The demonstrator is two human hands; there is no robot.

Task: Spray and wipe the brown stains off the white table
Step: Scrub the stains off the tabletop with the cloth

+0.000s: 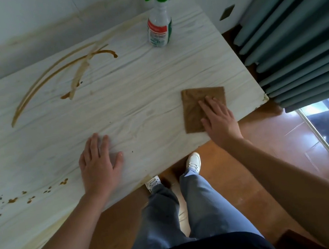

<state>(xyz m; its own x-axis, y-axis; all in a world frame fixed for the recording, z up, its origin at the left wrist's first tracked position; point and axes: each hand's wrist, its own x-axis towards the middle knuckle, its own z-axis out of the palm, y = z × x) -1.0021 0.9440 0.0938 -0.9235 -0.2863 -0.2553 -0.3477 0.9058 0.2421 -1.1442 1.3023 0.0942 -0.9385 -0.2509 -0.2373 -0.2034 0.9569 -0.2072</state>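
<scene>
1. Right hand (pixel 218 118) lies flat on a brown cloth (pixel 194 109), fingers straight and spread, pressing it onto the table (pixel 144 97) near the right edge.
2. Left hand (pixel 98 162) rests palm down on bare tabletop near the front edge, fingers straight and slightly apart, holding nothing.
3. The cloth is a folded square lying flat; the hand covers its lower right part.
4. A spray bottle (pixel 159 25) with a green trigger stands upright near the far right corner of the table, well apart from both hands.
5. Long curved brown streaks (pixel 45 78) cross the far left part of the white surface.
6. A scatter of small brown spots (pixel 12 199) sits near the front left edge, left of the left hand.
7. Below the table edge, grey trousers and white shoes (pixel 193 160) stand on a brown tiled floor (pixel 268 140).
8. Grey-green curtains (pixel 294 30) hang at the right, just beside the table's right edge.
</scene>
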